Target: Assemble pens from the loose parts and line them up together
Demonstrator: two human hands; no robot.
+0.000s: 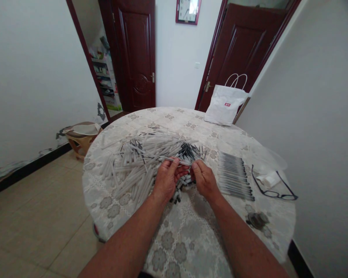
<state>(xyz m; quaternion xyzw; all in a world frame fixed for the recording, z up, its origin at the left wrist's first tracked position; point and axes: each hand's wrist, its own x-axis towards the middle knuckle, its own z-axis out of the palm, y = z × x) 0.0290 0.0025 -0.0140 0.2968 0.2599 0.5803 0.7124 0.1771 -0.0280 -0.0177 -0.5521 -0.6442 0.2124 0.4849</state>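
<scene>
Between my two hands, above the pile, runs a thin whitish pen barrel. My left hand pinches it with thumb and fingers. At its right end, the thumb and fingers of my right hand are closed; any small part there is hidden. Many loose translucent pen barrels lie heaped beyond and to the left. Dark thin pen parts are bunched just beyond my hands. Small white and black pieces lie below my palms. On the right, a row of pens with dark ends lies side by side.
The round table has a flowered cloth. Black-framed glasses and a small white packet lie at the right, with a dark round object nearer. A white paper bag stands at the far edge. A stool is left.
</scene>
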